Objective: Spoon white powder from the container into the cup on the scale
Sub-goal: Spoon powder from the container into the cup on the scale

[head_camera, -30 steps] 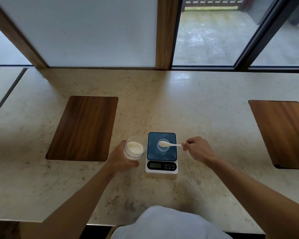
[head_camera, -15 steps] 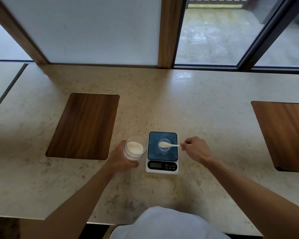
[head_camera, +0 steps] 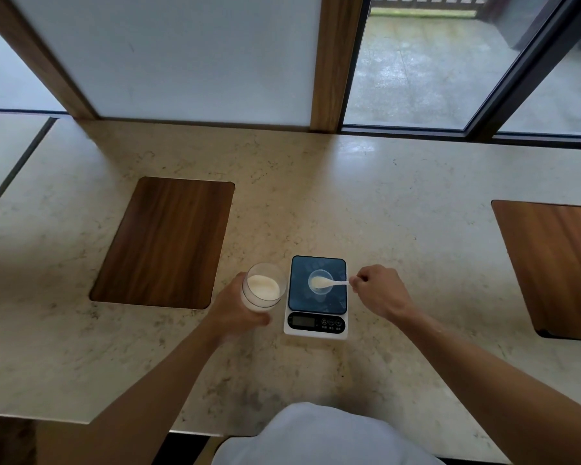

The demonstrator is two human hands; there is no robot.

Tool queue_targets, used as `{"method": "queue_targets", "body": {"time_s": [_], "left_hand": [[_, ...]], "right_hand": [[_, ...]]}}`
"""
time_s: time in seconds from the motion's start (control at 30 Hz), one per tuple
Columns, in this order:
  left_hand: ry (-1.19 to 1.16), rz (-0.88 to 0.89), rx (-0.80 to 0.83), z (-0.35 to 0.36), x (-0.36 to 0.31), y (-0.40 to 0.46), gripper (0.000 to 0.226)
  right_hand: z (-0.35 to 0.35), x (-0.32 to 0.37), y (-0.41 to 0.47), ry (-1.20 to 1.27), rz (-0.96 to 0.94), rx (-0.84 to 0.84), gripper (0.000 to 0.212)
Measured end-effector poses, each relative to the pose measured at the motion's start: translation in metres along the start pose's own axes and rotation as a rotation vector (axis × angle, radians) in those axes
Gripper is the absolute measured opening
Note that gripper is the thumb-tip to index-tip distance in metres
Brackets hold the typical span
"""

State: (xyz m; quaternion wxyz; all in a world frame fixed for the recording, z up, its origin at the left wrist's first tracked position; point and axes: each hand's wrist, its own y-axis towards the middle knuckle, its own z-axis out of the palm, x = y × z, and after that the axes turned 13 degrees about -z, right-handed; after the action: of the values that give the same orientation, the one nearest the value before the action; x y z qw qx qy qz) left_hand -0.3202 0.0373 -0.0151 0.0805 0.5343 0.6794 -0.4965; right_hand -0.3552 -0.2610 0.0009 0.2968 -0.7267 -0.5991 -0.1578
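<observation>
A clear round container [head_camera: 264, 290] half full of white powder stands just left of the scale, and my left hand [head_camera: 235, 308] is wrapped around its near side. The white kitchen scale [head_camera: 317, 327] has a dark blue plate, with a small clear cup [head_camera: 322, 288] in the plate's middle. My right hand [head_camera: 379, 292], at the scale's right edge, pinches the handle of a white plastic spoon [head_camera: 329, 282]. The spoon's bowl holds white powder and hovers over the cup's left rim.
A pale marble counter [head_camera: 399, 203] carries everything. One dark wooden board [head_camera: 166, 241] lies inset to the left, and another wooden board [head_camera: 557, 266] lies at the right edge. Windows and a wooden post stand behind the counter.
Both hands, the spoon and the container hold nearly the same pose. The view has tilted slightly, so the scene sits a little lower in frame.
</observation>
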Motion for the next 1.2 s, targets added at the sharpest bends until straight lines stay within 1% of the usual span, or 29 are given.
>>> {"method": "queue_targets", "body": {"time_s": [0.43, 0.87, 1.03, 1.2], "left_hand": [[-0.014, 0.015, -0.002, 0.003, 0.001, 0.0, 0.09], [0.039, 0.058, -0.003, 0.005, -0.003, -0.001, 0.094], [0.049, 0.07, 0.007, 0.007, -0.003, -0.002, 0.095], [0.06, 0.094, 0.015, 0.008, -0.004, -0.004, 0.097]], "right_hand": [[0.004, 0.008, -0.005, -0.143, -0.138, -0.061, 0.03], [-0.001, 0.014, -0.015, -0.325, -0.297, -0.106, 0.025], [-0.004, 0.014, -0.024, -0.307, -0.349, -0.116, 0.025], [-0.008, 0.014, -0.032, -0.275, -0.413, -0.178, 0.024]]}}
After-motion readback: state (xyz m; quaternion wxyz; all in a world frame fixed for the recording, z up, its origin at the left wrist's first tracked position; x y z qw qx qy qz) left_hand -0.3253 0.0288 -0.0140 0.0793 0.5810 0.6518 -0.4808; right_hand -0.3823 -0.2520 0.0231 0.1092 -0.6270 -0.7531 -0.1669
